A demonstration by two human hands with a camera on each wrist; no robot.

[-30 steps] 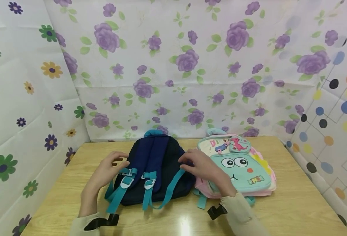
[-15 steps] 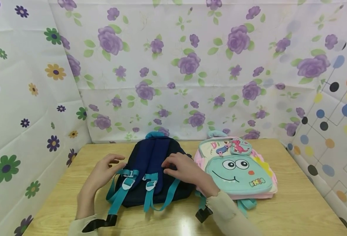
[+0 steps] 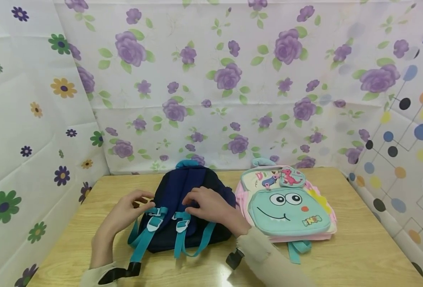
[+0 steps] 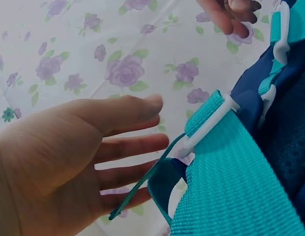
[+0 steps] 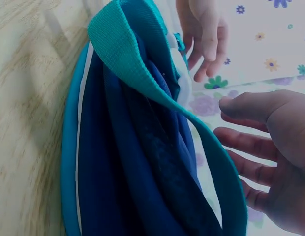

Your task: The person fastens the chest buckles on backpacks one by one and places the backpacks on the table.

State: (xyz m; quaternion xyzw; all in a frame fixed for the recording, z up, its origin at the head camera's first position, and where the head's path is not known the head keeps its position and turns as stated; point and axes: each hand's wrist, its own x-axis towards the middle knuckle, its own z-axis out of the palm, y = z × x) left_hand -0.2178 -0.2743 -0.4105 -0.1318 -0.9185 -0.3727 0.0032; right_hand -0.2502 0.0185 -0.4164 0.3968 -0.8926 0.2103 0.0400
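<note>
A navy backpack point(image 3: 211, 179) lies on the table with its shoulder straps facing up. Teal webbing point(image 4: 231, 182) runs through white buckles point(image 3: 155, 223) near its lower end. My left hand point(image 3: 125, 211) hovers at the backpack's left edge, fingers loosely bent and holding nothing. In the left wrist view its fingers are relaxed, close to the webbing and buckle. My right hand point(image 3: 209, 205) is over the middle of the backpack, above the straps. The right wrist view shows its fingers point(image 5: 251, 142) loosely extended, apart from the bag, beside a teal strap loop point(image 5: 216, 167).
To the right lies a pink and mint backpack point(image 3: 290, 211) with a cartoon face, its front up. Both bags rest on a wooden table point(image 3: 362, 239). Patterned cloth hangs behind the table point(image 3: 204, 79) and on both sides.
My right hand has moved left, from the backpack's right edge to over its straps, uncovering the pink and mint backpack's face. My left hand has stayed nearly in place.
</note>
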